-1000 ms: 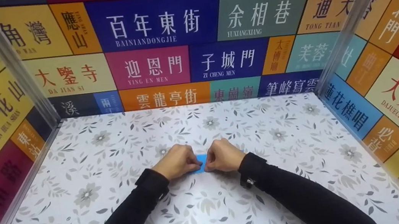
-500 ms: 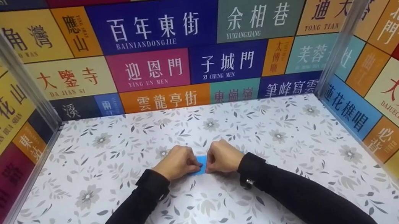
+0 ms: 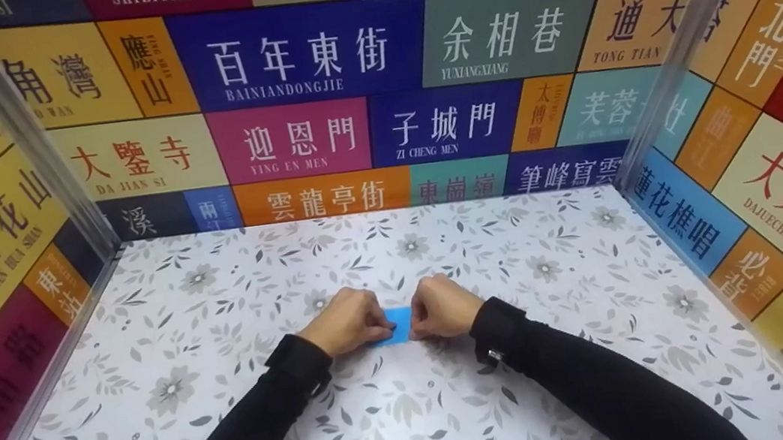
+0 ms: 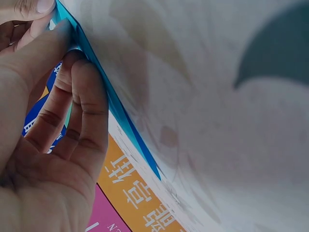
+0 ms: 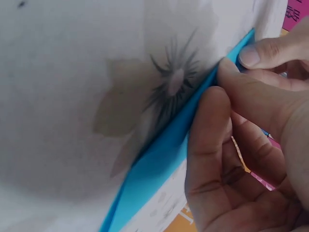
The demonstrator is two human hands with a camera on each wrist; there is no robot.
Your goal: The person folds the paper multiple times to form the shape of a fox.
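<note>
A small piece of folded blue paper (image 3: 398, 325) lies low on the table at the middle of the head view. My left hand (image 3: 348, 320) pinches its left part, thumb on top and fingers curled. My right hand (image 3: 446, 306) pinches the right part, knuckles up, a short stretch of blue showing between the two hands. From the left wrist, the blue paper (image 4: 113, 101) shows as a thin slanting strip with layered edges close to the tabletop. The right wrist view has the paper (image 5: 159, 166) with a wider folded flap reaching past my fingertips (image 5: 212, 99).
A white tabletop (image 3: 238, 437) with grey flowers and leaves spreads around both hands. Panels with coloured sign blocks (image 3: 301, 50) stand along the back and both sides, with clear corner posts (image 3: 667, 74) at the joins.
My right hand has shifted slightly to the right, so more of the blue paper shows between the hands. The left hand stays almost where it was.
</note>
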